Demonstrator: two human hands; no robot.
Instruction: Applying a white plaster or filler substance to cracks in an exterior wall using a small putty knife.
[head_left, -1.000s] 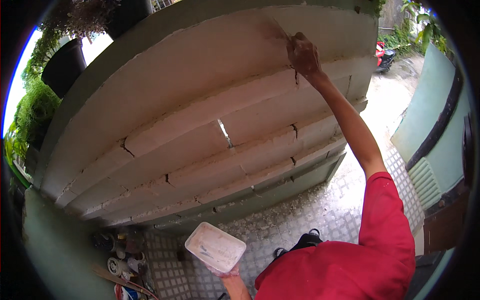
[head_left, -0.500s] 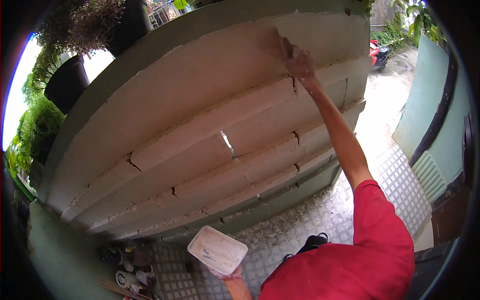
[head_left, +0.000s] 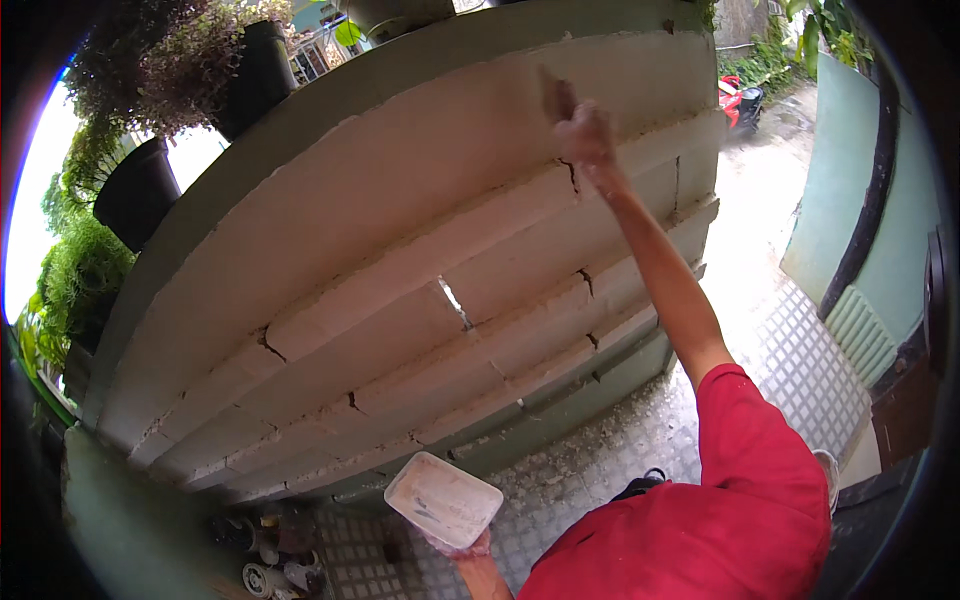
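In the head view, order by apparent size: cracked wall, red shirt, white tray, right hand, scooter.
1. Cracked wall
2. Red shirt
3. White tray
4. Right hand and scooter: too alike to rank

I take this for the outdoor entry of a home, though I cannot tell whether it is a porch or a small yard. Daylight floods in, and to the right the tile floor (head_left: 805, 345) leads toward a paved lane (head_left: 785, 122), where a red motorbike (head_left: 738, 106) stands near greenery (head_left: 768, 72). Black pots (head_left: 139, 200) with bushy plants (head_left: 85, 268) line the top of the wall (head_left: 330, 235). I read repair work from that wall: pale, cracked, edged in green paint (head_left: 300, 112), with crumbs (head_left: 560, 478) strewn along its foot. At lower left I make out containers (head_left: 262, 578), mostly dim.
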